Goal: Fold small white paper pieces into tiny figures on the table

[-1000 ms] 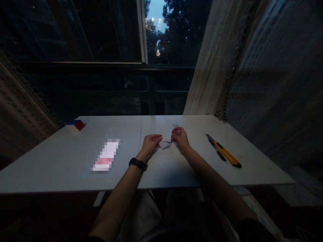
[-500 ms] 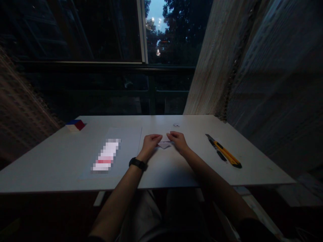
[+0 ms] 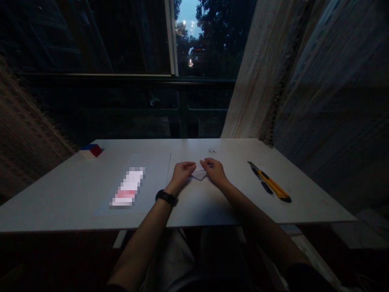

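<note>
Both sides of the paper [image 3: 199, 175] pinched in fingers [image 3: 190, 164], left hand [image 3: 181, 172] at 9 o'clock, right hand [image 3: 215, 170] at 3; keep edges even.

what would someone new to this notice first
Probably the bright pixelated patch on the left of the white table, the brightest thing on it. Next, the yellow cutter lying on the right, and between them the left hand and right hand pinching a small paper.
</note>
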